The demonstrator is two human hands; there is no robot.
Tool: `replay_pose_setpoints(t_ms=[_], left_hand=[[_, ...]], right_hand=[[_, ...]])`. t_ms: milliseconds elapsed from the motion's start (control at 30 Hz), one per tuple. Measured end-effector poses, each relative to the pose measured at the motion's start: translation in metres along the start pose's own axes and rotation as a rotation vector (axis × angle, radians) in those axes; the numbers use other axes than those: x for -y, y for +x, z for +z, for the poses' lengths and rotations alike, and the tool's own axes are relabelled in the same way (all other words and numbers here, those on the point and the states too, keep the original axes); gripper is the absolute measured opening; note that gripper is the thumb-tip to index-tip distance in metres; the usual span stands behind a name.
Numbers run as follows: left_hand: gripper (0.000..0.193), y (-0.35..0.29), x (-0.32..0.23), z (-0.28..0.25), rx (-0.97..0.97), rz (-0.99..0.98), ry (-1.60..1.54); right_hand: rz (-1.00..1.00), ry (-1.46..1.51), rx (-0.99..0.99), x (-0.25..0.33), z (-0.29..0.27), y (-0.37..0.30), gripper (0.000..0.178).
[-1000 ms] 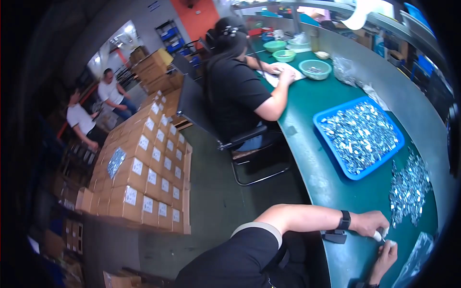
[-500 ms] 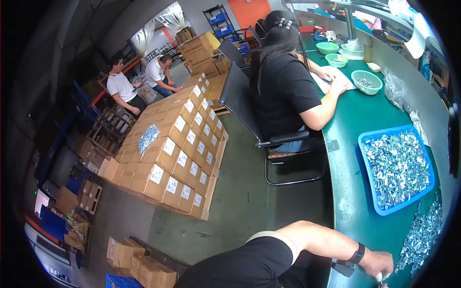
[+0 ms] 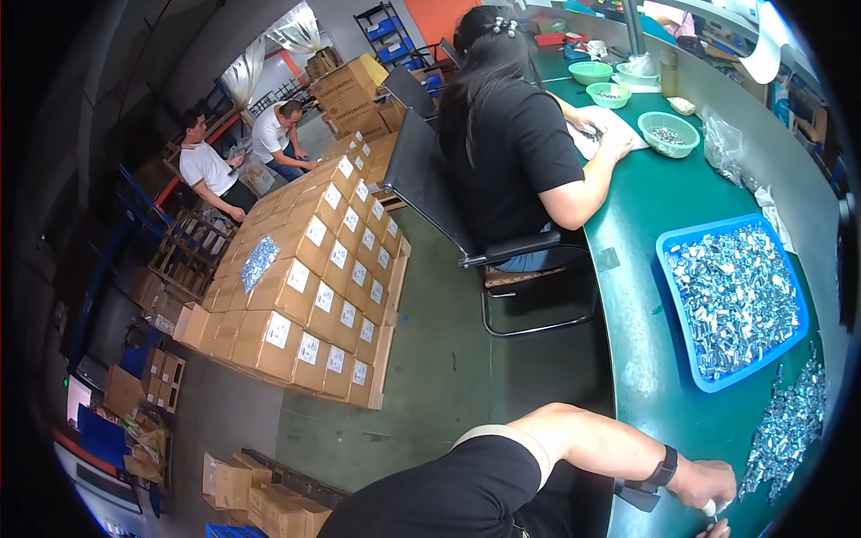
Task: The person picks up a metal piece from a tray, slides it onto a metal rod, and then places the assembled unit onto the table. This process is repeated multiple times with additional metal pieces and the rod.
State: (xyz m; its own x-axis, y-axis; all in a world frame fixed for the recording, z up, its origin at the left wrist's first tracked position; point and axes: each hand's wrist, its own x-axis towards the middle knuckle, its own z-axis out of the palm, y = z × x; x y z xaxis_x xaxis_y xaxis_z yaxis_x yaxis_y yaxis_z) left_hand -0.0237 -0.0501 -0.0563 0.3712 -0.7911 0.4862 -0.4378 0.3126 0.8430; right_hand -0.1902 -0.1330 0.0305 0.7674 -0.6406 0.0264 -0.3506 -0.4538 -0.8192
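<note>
At 4 o'clock in the head view, over the green surface (image 3: 637, 278), a small piece (image 3: 714, 517) is held at the left hand (image 3: 704, 484). Its fingers (image 3: 708, 508) are pinched narrow, tips capped in white. The piece's long axis cannot be told; too small. The right hand (image 3: 715, 530) is seen at 6 o'clock from the left, tips close under the piece, mostly cut off by the frame edge; its grip cannot be told.

Key relation: the loose pile of shiny parts (image 3: 786, 432) is spread at 2 o'clock from the left fingers, just beside that hand, long axis about 1 to 7 o'clock. The left hand is placed nearer to it. The blue tray (image 3: 711, 385), filled with similar parts, is set at 12 o'clock from the left hand, farther off than the pile.
</note>
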Motion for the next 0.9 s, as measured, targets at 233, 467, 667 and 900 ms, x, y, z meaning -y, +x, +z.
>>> replay_pose_setpoints(t_ms=[233,467,667,900], left_hand=[[0.012,-0.002,-0.017,-0.012,0.014,-0.051,-0.04],[0.015,-0.005,-0.022,-0.011,0.023,-0.031,-0.042],[0.014,-0.006,-0.032,-0.025,0.078,0.085,-0.007],[0.013,0.0,-0.038,-0.042,0.117,0.088,0.074]], right_hand=[[-0.088,0.124,-0.046,-0.001,0.003,-0.004,0.032],[-0.081,0.077,0.015,-0.016,-0.003,-0.006,0.027],[-0.144,0.118,-0.038,-0.064,0.006,0.008,0.037],[-0.022,0.219,-0.066,-0.026,0.01,0.005,0.045]])
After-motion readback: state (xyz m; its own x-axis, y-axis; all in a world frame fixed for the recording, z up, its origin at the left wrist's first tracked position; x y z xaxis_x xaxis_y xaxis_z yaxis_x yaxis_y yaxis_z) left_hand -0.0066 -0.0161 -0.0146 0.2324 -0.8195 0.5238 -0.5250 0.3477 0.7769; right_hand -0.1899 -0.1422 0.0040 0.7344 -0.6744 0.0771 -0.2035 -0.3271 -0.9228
